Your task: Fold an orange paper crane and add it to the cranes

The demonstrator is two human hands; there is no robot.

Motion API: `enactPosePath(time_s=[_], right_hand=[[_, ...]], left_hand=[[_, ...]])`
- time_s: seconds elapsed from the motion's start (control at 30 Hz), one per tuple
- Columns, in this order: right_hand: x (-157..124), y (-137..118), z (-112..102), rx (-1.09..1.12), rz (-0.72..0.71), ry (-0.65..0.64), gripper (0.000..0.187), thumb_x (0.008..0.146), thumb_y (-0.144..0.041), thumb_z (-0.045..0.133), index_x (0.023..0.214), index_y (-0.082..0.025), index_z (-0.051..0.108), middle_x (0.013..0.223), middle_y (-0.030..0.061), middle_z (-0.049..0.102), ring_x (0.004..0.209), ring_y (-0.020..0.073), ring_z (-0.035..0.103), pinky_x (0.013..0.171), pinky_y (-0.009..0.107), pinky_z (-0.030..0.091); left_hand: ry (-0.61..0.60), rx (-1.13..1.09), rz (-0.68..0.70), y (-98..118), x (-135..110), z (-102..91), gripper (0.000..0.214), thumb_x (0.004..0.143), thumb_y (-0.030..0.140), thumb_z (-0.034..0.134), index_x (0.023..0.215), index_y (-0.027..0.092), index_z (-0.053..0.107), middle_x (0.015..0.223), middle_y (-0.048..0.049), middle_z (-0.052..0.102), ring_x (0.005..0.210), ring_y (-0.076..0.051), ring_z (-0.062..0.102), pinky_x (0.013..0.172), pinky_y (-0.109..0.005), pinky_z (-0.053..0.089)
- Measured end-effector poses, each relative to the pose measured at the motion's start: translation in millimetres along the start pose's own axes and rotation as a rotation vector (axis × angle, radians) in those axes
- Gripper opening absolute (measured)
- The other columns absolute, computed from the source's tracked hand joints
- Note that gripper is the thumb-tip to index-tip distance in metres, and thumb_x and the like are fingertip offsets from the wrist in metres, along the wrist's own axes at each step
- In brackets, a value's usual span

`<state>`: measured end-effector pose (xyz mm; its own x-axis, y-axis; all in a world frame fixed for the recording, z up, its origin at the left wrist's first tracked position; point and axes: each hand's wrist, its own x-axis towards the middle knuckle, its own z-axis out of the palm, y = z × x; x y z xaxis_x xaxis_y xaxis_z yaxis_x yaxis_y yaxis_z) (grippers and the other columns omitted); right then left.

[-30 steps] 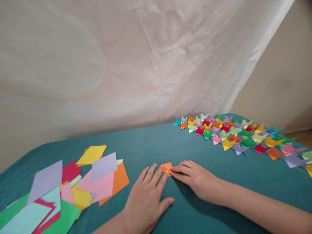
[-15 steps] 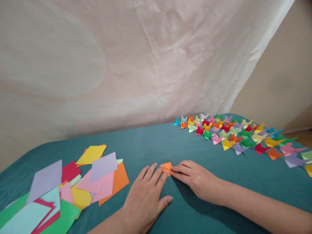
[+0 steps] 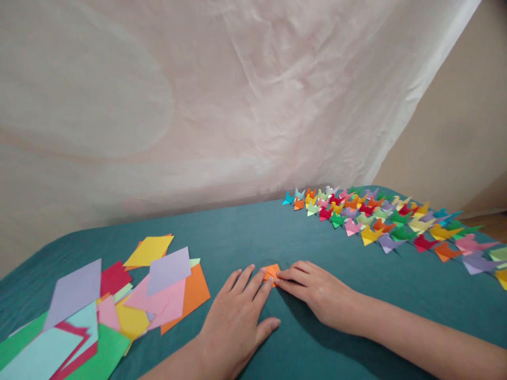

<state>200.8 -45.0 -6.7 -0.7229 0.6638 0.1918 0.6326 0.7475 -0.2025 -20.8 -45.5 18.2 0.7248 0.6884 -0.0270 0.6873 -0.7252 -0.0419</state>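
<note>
A small folded piece of orange origami paper (image 3: 272,271) lies on the teal cloth between my two hands. My left hand (image 3: 240,311) rests flat with its fingers spread, the index and middle fingertips touching the left side of the paper. From the right, my right hand (image 3: 317,290) has its fingers drawn together at the paper's right edge. Its thumb is hidden below the fingers. Some creases show on the paper's upper face, but its lower left part is covered by fingertips.
Loose sheets of coloured paper overlap on the left, among them a lilac sheet (image 3: 75,293), a yellow sheet (image 3: 148,251) and a green sheet (image 3: 105,351). Rows of folded paper birds (image 3: 382,224) stand at the right. A pale curtain (image 3: 237,105) hangs behind the table (image 3: 222,232).
</note>
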Motion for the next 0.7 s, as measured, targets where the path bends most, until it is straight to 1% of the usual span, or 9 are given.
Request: enactPosePath(time_s=[0.17,0.47,0.7], right_hand=[[-0.9,1.5,2.6,0.010,0.000,0.000,0.044,0.088,-0.011,0.044,0.131,-0.018,0.045,0.121,0.0090,0.055,0.102,0.0217,0.048,0.088,0.040,0.043],[-0.9,2.5,5.8,-0.004,0.006,0.019,0.045,0.085,-0.008,0.046,0.129,-0.017,0.046,0.122,0.0102,0.055,0.103,0.0226,0.047,0.088,0.040,0.043],[-0.6,2.0,5.7,-0.007,0.003,0.040,0.043,0.085,-0.009,0.046,0.127,-0.016,0.048,0.120,0.0105,0.056,0.103,0.0221,0.048,0.088,0.040,0.044]], left_hand=[[-0.015,-0.030,0.013,-2.5,0.8,-3.2,0.058,0.087,0.056,0.040,0.135,0.023,0.040,0.142,-0.0071,0.037,0.128,-0.031,0.035,0.103,-0.051,0.031],[-0.092,-0.053,-0.004,-3.2,-0.1,-12.0,0.059,0.088,0.055,0.038,0.137,0.022,0.036,0.142,-0.0067,0.035,0.129,-0.031,0.034,0.103,-0.052,0.031],[-0.067,-0.043,-0.008,-2.8,0.0,-11.6,0.057,0.087,0.053,0.043,0.135,0.024,0.039,0.142,-0.0051,0.037,0.127,-0.032,0.038,0.101,-0.050,0.034]])
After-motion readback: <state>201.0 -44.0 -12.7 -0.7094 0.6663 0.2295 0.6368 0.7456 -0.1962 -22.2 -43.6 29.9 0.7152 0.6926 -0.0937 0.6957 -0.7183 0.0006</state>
